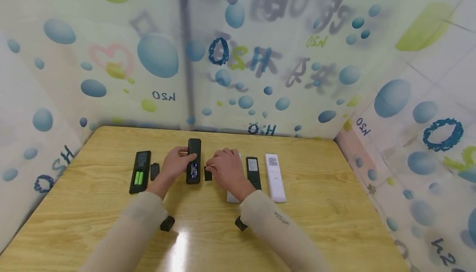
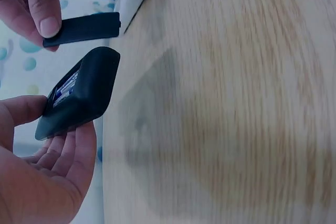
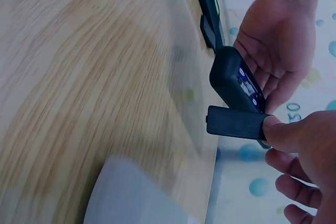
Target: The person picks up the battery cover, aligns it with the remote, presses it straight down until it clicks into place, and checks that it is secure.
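My left hand (image 1: 174,164) grips a black remote control (image 1: 194,150) by its sides, thumb on one edge and fingers round the other. Its open battery bay shows batteries with dark blue wrappers (image 2: 65,88). Between thumb and fingertips, my right hand (image 1: 227,169) pinches a flat black battery cover (image 3: 236,123) with a small tab on its far end. In the left wrist view the cover is apart from the remote, a short way to its side. Both pieces are held up above the wooden table (image 1: 208,239).
Left of the hands lie a black remote (image 1: 141,159) with green batteries and a loose black cover (image 1: 154,171). To the right lie a black remote (image 1: 253,175), a white remote (image 1: 275,177) and another partly hidden white one (image 1: 232,198). Small black pieces (image 1: 167,223) lie nearer.
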Demonstrator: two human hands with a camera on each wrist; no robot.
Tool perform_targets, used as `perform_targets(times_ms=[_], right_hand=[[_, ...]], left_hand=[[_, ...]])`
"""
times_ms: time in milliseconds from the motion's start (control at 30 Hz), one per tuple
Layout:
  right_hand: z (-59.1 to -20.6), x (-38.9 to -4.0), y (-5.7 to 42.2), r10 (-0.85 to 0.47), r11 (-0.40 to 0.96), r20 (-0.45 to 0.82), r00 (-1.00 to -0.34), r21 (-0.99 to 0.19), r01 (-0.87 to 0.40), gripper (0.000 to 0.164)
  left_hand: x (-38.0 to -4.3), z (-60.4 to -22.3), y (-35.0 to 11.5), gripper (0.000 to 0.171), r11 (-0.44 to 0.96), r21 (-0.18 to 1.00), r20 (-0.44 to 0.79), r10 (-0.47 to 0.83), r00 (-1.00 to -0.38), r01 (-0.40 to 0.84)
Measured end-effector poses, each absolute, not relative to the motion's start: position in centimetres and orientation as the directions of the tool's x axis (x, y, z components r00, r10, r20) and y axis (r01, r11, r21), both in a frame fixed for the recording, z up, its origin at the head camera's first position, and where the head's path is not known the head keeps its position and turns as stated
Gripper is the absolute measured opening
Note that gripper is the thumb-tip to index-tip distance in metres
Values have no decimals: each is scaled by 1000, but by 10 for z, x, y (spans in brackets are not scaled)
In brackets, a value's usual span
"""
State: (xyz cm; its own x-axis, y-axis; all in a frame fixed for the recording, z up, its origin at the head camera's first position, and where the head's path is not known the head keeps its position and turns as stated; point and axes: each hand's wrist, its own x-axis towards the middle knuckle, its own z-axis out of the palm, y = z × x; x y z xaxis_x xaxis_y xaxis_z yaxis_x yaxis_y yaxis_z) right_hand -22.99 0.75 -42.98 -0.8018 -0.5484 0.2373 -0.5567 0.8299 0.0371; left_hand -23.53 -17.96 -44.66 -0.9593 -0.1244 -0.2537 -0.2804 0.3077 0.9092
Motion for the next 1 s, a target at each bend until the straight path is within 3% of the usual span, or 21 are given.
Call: perform_targets(times_ms=[533,1000], right_hand=[[-425,-231,60,-476,871,214,-853,-18,-491,21],[-428,-229,66,-520,846,221,-825,2,-533,20]], left_hand=[[-242,-461,-136,60,258,937,-244,5,-970,-235],[-239,-467,-127,51,238,947,-233,48,-971,-215]])
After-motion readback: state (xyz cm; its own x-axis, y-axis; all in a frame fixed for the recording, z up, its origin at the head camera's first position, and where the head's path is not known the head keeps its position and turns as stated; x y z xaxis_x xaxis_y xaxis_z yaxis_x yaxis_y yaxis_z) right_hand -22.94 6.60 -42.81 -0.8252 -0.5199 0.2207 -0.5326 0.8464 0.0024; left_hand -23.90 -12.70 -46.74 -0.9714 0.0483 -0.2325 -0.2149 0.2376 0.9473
